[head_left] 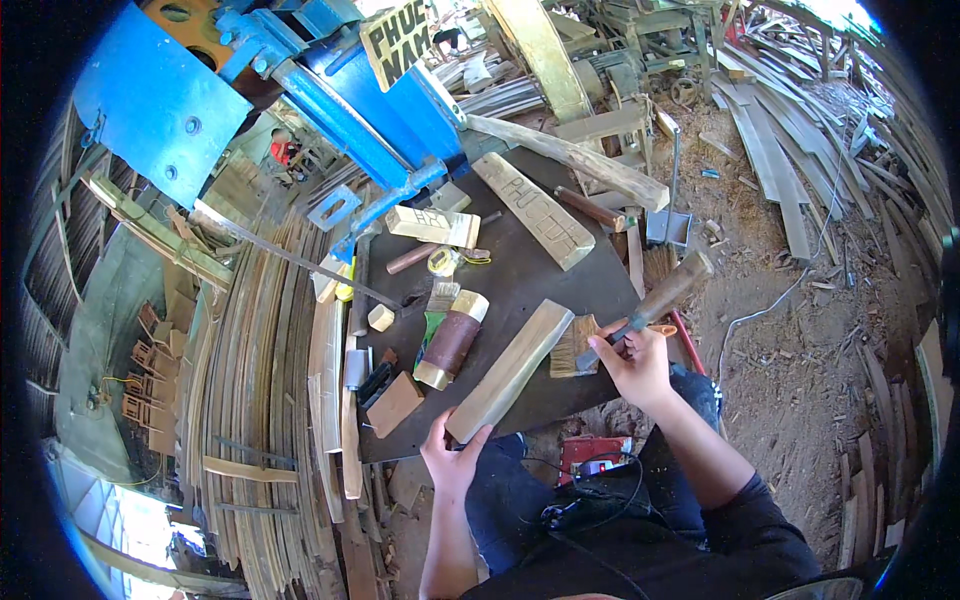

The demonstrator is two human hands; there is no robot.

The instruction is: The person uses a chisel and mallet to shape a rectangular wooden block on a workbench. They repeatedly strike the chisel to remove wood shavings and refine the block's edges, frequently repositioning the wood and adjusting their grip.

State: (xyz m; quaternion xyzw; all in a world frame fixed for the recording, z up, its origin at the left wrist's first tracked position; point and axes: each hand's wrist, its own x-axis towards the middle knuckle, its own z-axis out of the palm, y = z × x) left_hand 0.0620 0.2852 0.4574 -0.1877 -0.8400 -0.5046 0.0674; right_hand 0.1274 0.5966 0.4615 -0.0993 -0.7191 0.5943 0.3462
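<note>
A long squared wooden block (512, 368) lies slantwise on the dark tabletop (540, 290). My left hand (452, 452) grips its near end, thumb on one side and fingers on the other. In my right hand (636, 362) is a chisel (676, 288); its thick wooden handle points up and away to the right, and its metal blade points down left, over a flat bristle brush (562, 352) on the table. Left of the block rests a wooden piece wrapped in brown sandpaper (453, 338), with a green-handled paintbrush (434, 318) partly hidden beside it.
Farther back lie a marked block (433, 227), a longer marked plank (535, 212), a tape measure (442, 261) and a wooden-handled tool (592, 208). A blue machine (350, 110) with a saw blade (290, 252) stands at the far left. Stacked boards (260, 400) line the left.
</note>
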